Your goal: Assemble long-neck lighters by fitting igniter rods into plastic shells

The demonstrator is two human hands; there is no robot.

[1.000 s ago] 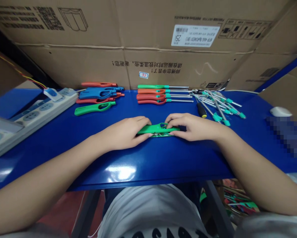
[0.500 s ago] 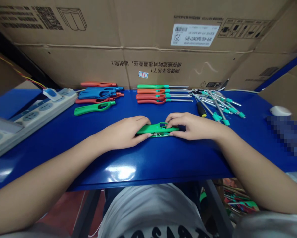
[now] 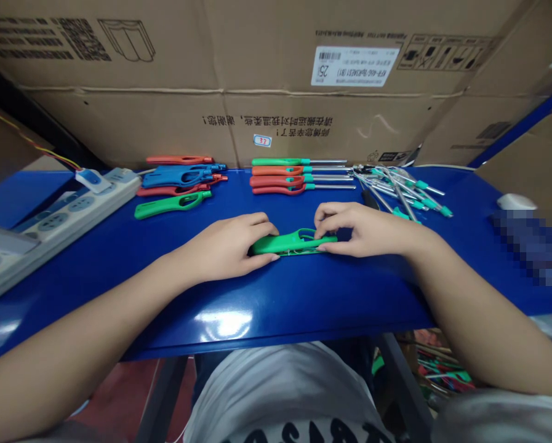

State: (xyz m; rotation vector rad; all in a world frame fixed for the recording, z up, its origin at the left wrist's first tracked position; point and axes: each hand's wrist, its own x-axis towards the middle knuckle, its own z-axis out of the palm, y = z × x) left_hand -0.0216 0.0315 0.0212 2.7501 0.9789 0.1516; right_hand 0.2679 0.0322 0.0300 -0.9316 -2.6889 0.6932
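Observation:
A green plastic lighter handle [image 3: 290, 242] lies on the blue table [image 3: 280, 295] in front of me. My left hand [image 3: 229, 246] is curled round its left end. My right hand [image 3: 361, 231] pinches its right end with thumb and fingertips. A second green shell shows just under the handle. Both wrists rest on the table top.
At the back lie a stack of red, blue and green handle shells [image 3: 178, 181], a row of assembled lighters [image 3: 298, 175] and a heap of metal rods with teal tips [image 3: 405, 187]. A white power strip [image 3: 58, 212] sits at the left. Cardboard boxes [image 3: 276, 80] close off the back.
Both hands stay on the green handle. My right hand has shifted slightly right and lifted its fingers into a pinch, and the handle's right end has tilted up a little.

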